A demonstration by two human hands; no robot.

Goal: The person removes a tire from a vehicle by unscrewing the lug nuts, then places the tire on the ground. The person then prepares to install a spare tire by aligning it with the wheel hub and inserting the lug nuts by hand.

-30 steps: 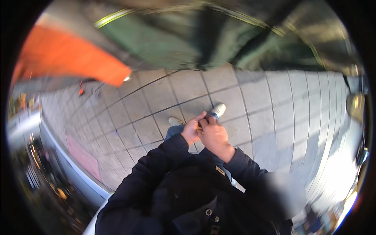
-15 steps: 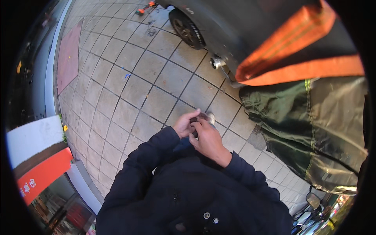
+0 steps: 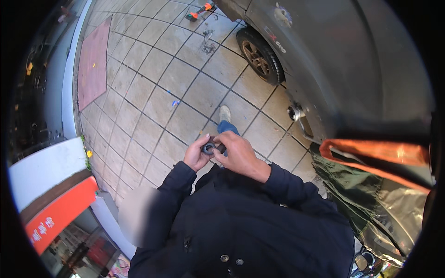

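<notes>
In front of my body, both hands are closed on a small dark grey ring-shaped piece [image 3: 208,148]. Its round hole shows from above. My left hand [image 3: 195,155] wraps the near left side, thumb up along it. From the right, my right hand [image 3: 242,155] grips the other side with bent fingers. A darker part sticks out under those fingers, and I cannot tell whether it belongs to the ring. The fingers cover much of the piece, so its exact kind is unclear.
A grey vehicle [image 3: 343,69] with a black tyre [image 3: 259,55] stands at the right. Orange-edged green sheeting [image 3: 347,190] hangs beside it. An orange and dark tool [image 3: 200,12] lies far ahead on the tiled floor [image 3: 157,111]. A reddish mat [image 3: 94,65] lies left, above a red sign [image 3: 60,213].
The vehicle and sheeting have shifted right and down in view, and a shoe now shows ahead of my hands. My hands have turned, bringing the ring's hole into sight.
</notes>
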